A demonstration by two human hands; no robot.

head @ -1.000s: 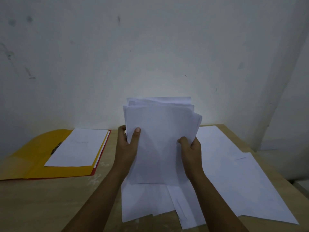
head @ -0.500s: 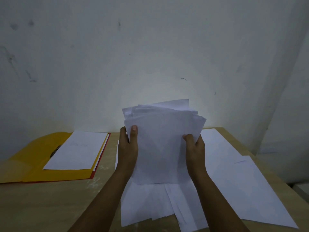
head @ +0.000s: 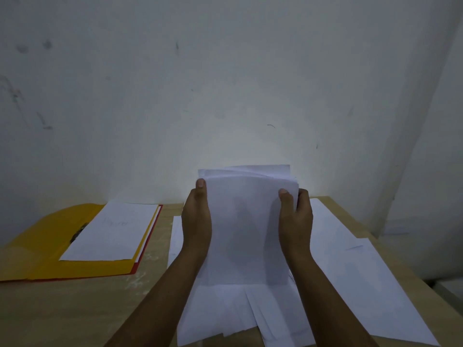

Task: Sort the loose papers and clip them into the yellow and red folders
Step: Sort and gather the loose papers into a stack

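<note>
Stack: bundle of white papers (head: 246, 221) stands almost upright between both hands, above the middle of the bench (head: 75, 309); its top edges are a little fanned and uneven.
Left hand: left hand (head: 196, 221) grips the left edge of the stack, thumb flat on the front sheet near the top corner, the other fingers hidden behind the paper.
Right hand: right hand (head: 297, 221) grips the right edge, thumb on the front sheet, fingers (head: 304, 200) curled around the back of the edge.
Fingers and stack: the stack is clamped from both sides, the two thumbs near its upper corners, and its lower edge is down between the wrists.
Loose sheets: more white sheets (head: 220, 311) lie flat on the bench under the forearms, overlapping each other; long sheets (head: 350, 271) lie to the right.
Yellow folder: yellow folder (head: 50, 246) lies open at the left, with a white sheet (head: 112, 231) on it.
Red folder: only a red edge (head: 147, 242) shows under the yellow one at its right side.
Behind: pale wall (head: 225, 83) with some dark marks.
</note>
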